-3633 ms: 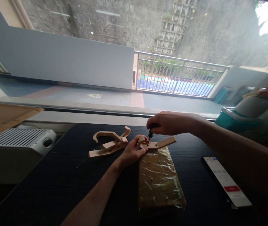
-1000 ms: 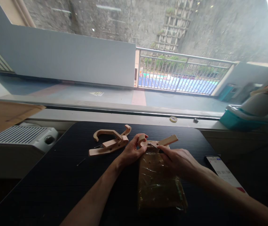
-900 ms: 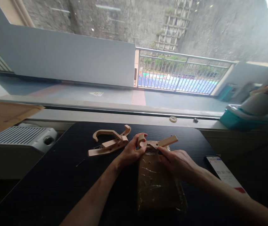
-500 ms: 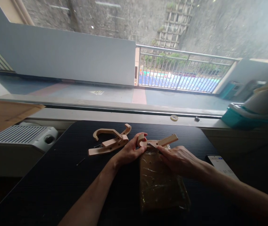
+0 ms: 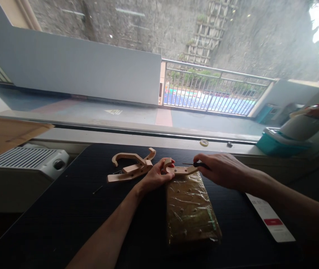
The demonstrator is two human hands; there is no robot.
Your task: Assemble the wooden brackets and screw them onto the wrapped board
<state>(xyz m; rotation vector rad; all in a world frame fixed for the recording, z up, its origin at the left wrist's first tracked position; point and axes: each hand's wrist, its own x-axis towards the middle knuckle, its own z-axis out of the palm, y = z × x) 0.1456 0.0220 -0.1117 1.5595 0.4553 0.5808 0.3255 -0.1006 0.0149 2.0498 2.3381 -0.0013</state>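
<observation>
Wooden hook (image 5: 183,171) is being pinched at its curled end by L hand (image 5: 158,173), at far end of wrapped block (image 5: 191,209); screwdriver (image 5: 200,164) is being gripped in closed R hand (image 5: 219,170), tip off screw (image 5: 176,170). Screwing step prob. being done; tip realignment prob. being called for.

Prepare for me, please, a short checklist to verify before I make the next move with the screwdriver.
1. Left hand steadies the wooden hook at its curved end: ok.
2. Right hand holds the screwdriver by its dark handle: ok.
3. Screwdriver tip on the screw: not ok, it points sideways, apart from the screw head.
4. Screw fully seated: cannot tell, the head is too small to judge.
5. Hook resting firmly on the wrapped block: cannot tell, the contact is not clear.
</observation>
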